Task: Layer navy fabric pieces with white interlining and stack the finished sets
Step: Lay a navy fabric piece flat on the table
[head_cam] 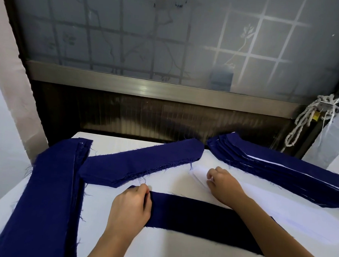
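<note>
head view: only one camera, looking down over the counter (103, 209).
navy strip (200, 213): flat on the counter nearest the person. Long axis runs left-right, the right end dropping slightly toward the near edge.
left hand (131, 206): at the strip's left end. Fingers curled and pressed together, pinching that end; the cloth runs off to the right from the fingertips.
white interlining (199, 173): just beyond the strip. Pointed end faces far-left, long axis slants to near-right.
right hand (225, 186): on the interlining's pointed end. Fingers curled, thumb and forefinger pinching its edge; the tip sticks out left of the knuckles.
finished stack (269, 169): far right, navy with white edges showing between layers. Long axis slants from far-centre to near-right.
loose navy pile (142, 162): centre, slants up toward the right, frayed edges.
left navy pile (45, 196): long axis runs near-far along the counter's left side.
hidden: the right forearm crosses the strip and covers part of its right half. Left pile cut off at the bottom, finished stack at the right.
hard to see: white on white, so the interlining's outline fades toward its right end.
</note>
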The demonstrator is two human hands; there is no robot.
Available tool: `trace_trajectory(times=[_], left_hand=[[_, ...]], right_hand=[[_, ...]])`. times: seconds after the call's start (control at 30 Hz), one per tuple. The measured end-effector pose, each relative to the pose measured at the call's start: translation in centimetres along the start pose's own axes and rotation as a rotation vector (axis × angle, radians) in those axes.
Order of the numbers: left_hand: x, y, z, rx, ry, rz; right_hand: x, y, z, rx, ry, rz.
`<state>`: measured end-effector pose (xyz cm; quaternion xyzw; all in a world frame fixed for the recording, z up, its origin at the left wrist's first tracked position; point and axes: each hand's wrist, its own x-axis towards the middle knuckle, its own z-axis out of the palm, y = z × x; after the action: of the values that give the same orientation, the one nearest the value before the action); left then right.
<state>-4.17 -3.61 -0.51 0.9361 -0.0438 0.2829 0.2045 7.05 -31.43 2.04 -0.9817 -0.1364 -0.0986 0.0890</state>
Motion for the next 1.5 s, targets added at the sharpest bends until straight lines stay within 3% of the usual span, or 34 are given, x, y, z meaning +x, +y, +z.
trace_trajectory(times=[0.17, 0.47, 0.7, 0.9, 1.2, 1.37, 1.5], left_hand=[[0.0, -0.2, 0.3, -0.038, -0.021, -0.028], [0.0, -0.4, 0.5, -0.059, -0.04, -0.08], [0.0, -0.2, 0.5, -0.017, -0.087, -0.059], [0.0, 0.0, 0.4, 0.007, -0.1, -0.062], [-0.3, 0.0, -0.1, -0.151, -0.048, 0.029], [-0.7, -0.8, -0.5, -0.411, -0.019, 0.059], [-0.4, -0.6, -0.6, -0.396, -0.098, 0.014]], right_hand=[[1.4, -0.7, 0.0, -0.128, -0.097, -0.015], [0.8, 0.6, 0.1, 0.204, -0.034, 0.17], [-0.3, 1.5, -0.8, 0.64, -0.038, 0.475], [-2.5, 2.3, -3.0, 0.851, 0.139, 0.559], [-6.1, -7.0, -5.5, 0.668, 0.119, 0.164], [-7.9, -14.1, -2.3, 0.412, 0.116, -0.112], [-7.9, -16.1, 1.0, 0.47, 0.109, -0.24]])
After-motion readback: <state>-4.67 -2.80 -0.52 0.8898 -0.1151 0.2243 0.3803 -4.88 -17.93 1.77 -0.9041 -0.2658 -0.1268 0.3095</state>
